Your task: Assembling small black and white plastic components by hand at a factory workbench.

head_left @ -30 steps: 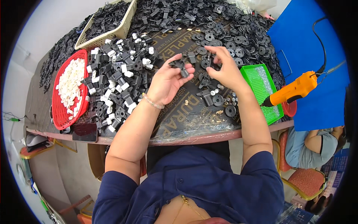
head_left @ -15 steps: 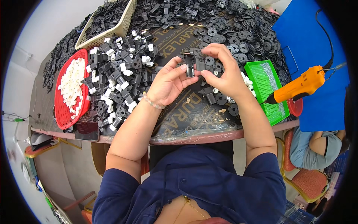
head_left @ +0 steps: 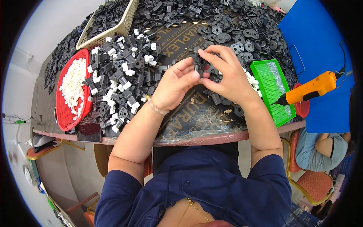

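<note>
Over the middle of the table, my left hand (head_left: 174, 82) and my right hand (head_left: 230, 75) meet around a black plastic part (head_left: 198, 64). The fingers of my left hand close on its left side, with the thumb near its lower end. My right thumb and fingertips grip the same part from the right. Fingers hide much of its shape. Beneath and beside my right hand lie loose black pieces, among them a round black disc (head_left: 238, 110). To the left of my left hand is a heap of black parts with white pieces fitted (head_left: 123, 79).
A red basket (head_left: 60, 109) of white pieces stands left, a beige crate (head_left: 85, 43) behind it. Black discs (head_left: 261, 41) pile up at the far right. An orange electric screwdriver (head_left: 312, 89) hangs over a green tray (head_left: 278, 123) of screws. A phone (head_left: 90, 132) lies at the edge.
My hands have drawn closer together, and the two black pieces they held apart now appear as one. The orange screwdriver has swung slightly right and down.
</note>
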Action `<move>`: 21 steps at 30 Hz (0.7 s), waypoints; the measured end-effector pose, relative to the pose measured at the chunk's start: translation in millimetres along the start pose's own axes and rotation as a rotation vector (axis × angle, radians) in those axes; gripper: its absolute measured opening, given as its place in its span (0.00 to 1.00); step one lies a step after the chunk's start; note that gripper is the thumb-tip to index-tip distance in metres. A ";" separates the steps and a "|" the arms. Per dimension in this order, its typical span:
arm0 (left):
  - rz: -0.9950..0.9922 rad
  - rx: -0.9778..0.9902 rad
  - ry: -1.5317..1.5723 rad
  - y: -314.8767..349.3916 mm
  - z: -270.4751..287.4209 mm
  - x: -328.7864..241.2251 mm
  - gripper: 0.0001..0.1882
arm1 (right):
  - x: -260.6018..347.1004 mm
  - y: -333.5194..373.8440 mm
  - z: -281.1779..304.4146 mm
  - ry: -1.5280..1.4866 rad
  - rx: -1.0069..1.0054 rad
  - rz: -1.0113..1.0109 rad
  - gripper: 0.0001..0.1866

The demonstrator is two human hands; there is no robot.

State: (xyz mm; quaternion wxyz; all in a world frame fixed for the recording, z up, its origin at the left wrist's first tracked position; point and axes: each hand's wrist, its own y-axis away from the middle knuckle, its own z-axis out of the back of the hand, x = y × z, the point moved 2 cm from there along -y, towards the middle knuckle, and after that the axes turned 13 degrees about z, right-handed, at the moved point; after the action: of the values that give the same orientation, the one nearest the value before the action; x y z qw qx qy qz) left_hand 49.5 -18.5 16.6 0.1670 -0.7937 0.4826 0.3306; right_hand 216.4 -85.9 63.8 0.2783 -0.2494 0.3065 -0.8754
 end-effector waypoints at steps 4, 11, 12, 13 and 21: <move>-0.097 -0.184 -0.448 -1.2 10.1 2.9 0.18 | -15.6 6.0 -5.6 -0.332 -0.124 -0.170 0.24; -0.104 -0.448 -0.919 5.5 -1.0 -2.0 0.09 | -26.2 12.1 -12.3 -0.721 -0.017 -0.646 0.17; -0.100 -0.441 -0.920 6.2 -3.0 -2.6 0.09 | -26.0 12.5 -13.3 -0.827 -0.035 -0.656 0.18; -0.136 -0.436 -0.975 6.8 -5.4 -3.6 0.09 | -24.6 10.6 -10.9 -0.846 -0.040 -0.651 0.19; -0.115 -0.388 -0.401 -4.0 20.2 0.9 0.11 | -71.1 30.0 37.8 0.401 0.209 -0.541 0.09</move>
State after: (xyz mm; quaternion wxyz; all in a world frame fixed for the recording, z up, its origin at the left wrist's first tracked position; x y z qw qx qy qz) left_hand 45.9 -5.3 1.2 0.1227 -0.7555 0.3221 0.5571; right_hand 300.7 -75.2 50.6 -0.0054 -0.1149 0.1869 -0.9756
